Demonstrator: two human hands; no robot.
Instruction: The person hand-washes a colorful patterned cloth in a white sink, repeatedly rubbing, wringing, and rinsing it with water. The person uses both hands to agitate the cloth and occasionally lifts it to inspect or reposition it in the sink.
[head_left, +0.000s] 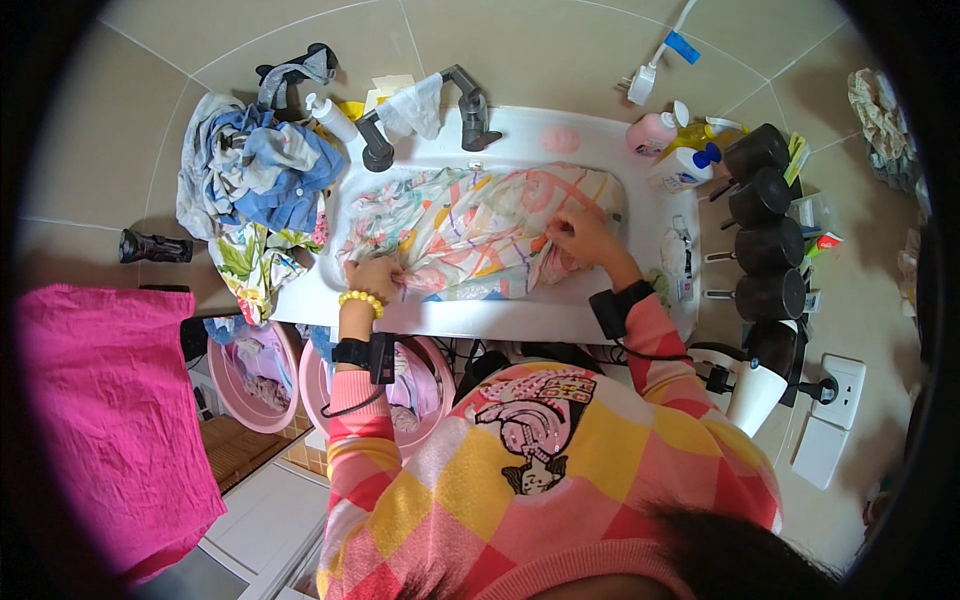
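Note:
A wet, patterned cloth (465, 225), white with orange, pink and purple marks, lies bunched across the basin of a white sink (480, 319). At the cloth's near left corner, my left hand (373, 276) has its fingers curled on a fold. My right hand (581, 234) pinches a gathered part of the same cloth towards its right end. Both hands are low in the basin, and their fingertips are partly hidden by the folds. A dark faucet (472, 120) stands behind the cloth, with a white rag (412, 106) draped over its spout.
Crumpled clothes (262, 172) are heaped on the sink's left end, beside a white pump bottle (331, 118). Several bottles, including a pink one (651, 135), stand at the back right. Black cups (769, 247) line the right wall. Pink basins (255, 382) with laundry sit below.

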